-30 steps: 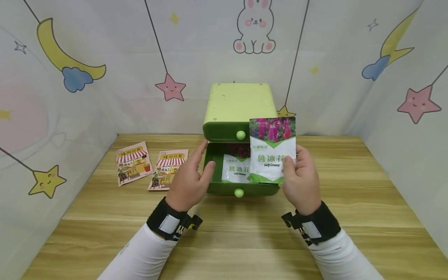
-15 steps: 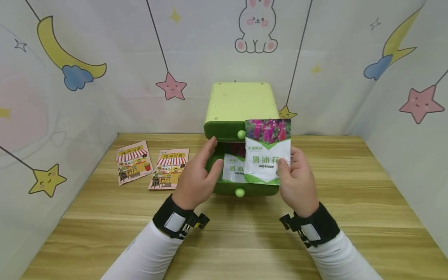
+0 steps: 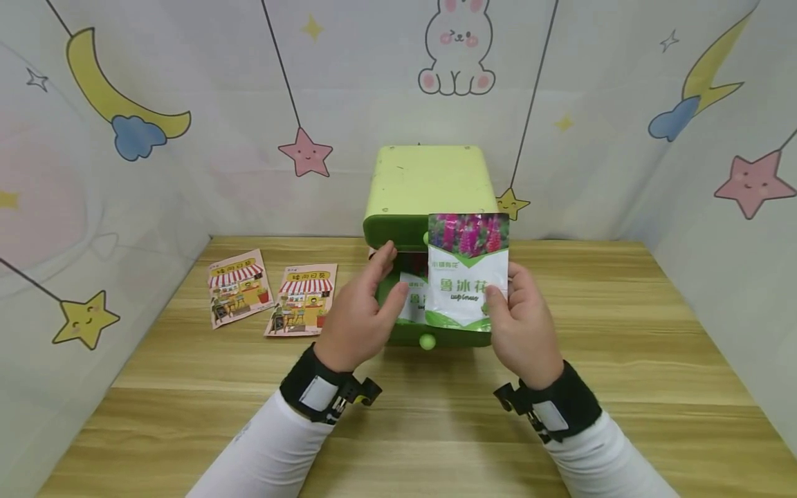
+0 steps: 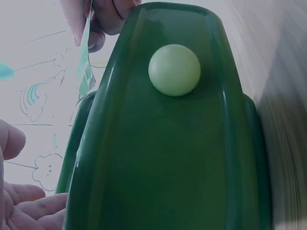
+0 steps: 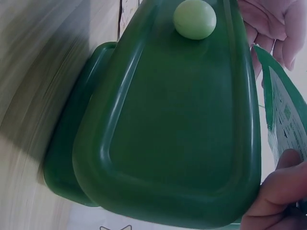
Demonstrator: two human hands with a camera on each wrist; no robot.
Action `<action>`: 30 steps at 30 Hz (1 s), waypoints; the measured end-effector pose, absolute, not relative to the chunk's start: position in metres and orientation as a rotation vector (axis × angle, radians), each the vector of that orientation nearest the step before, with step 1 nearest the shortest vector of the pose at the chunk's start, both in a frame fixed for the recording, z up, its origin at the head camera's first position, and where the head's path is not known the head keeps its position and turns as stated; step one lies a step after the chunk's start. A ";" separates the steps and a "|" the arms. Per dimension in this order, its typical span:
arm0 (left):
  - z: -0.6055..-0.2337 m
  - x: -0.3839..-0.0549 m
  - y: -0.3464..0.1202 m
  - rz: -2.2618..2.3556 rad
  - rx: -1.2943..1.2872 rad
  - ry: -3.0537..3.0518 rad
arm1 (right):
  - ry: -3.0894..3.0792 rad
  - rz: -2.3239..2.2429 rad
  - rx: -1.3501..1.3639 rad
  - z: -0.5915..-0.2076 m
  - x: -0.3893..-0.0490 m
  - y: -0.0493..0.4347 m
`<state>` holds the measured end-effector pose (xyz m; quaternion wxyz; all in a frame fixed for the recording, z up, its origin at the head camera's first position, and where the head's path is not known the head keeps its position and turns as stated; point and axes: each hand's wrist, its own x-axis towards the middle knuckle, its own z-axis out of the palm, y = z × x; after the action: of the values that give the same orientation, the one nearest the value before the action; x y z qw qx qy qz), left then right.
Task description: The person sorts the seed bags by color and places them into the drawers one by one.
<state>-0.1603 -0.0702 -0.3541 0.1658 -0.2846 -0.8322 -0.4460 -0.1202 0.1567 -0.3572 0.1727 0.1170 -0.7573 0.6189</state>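
Note:
My right hand (image 3: 529,332) pinches a seed packet (image 3: 463,263) between thumb and fingers at its lower right edge. The packet is white and green with pink lupin flowers, and it is upright over the pulled-out lower drawer (image 3: 463,338). Inside that drawer lies a matching lupin seed packet (image 3: 410,304), partly hidden behind the held one. Palm inward, my left hand (image 3: 358,318) stands at the drawer's left side with fingers extended and nothing in them. The green drawer front (image 4: 158,143) with its round knob (image 4: 174,70) fills much of the left wrist view.
The two-drawer cabinet (image 3: 432,180) has a pale green top, and its upper drawer is pushed in. Two pink packets (image 3: 239,287) with a striped shop awning lie flat on the wooden table (image 3: 623,346), left of the cabinet. A patterned cloth backdrop (image 3: 373,69) encloses the table.
My right hand has carried the lupin packet left, covering more of the one in the drawer. My left hand has shifted right, closer to the held packet.

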 end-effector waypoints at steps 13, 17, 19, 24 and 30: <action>-0.351 -0.156 -0.064 -1.281 -0.797 -2.422 | -2.158 1.813 0.388 -0.356 -0.115 0.148; -0.350 -0.154 -0.063 -1.297 -0.803 -2.425 | -2.155 1.827 0.410 -0.356 -0.112 0.145; -0.349 -0.153 -0.062 -1.303 -0.805 -2.427 | -2.153 1.830 0.424 -0.357 -0.111 0.144; -0.350 -0.153 -0.061 -1.319 -0.813 -2.421 | -2.129 1.856 0.470 -0.359 -0.112 0.140; -0.350 -0.152 -0.060 -1.306 -0.821 -2.420 | -2.113 1.894 0.485 -0.361 -0.112 0.137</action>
<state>-0.1520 -0.0603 -0.3501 0.1354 -0.2834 -0.8356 -0.4508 -0.1119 0.1371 -0.3612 0.1309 0.1670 -0.7276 0.6524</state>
